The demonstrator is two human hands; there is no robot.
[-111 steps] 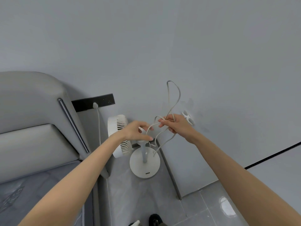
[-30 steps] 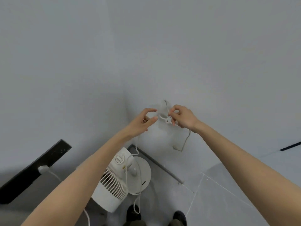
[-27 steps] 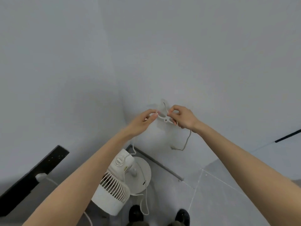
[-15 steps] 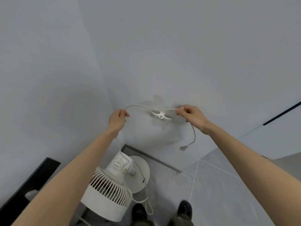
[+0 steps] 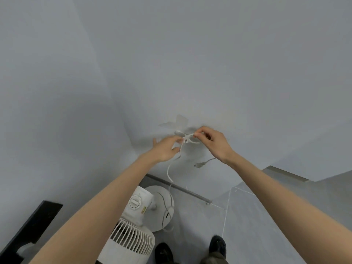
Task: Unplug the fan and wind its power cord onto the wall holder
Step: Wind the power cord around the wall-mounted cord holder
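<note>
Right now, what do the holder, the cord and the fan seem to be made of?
The holder looks like white moulded plastic, smooth: thin curved arms in one piece. The cord seems sheathed in white rubber or PVC, since it hangs in soft bends. The fan looks like white matte plastic: thin moulded grille ribs.

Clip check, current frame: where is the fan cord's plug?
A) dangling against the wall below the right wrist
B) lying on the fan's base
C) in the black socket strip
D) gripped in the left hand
A: the plug hangs free on the power cord, against the wall just under the right hand.
</note>
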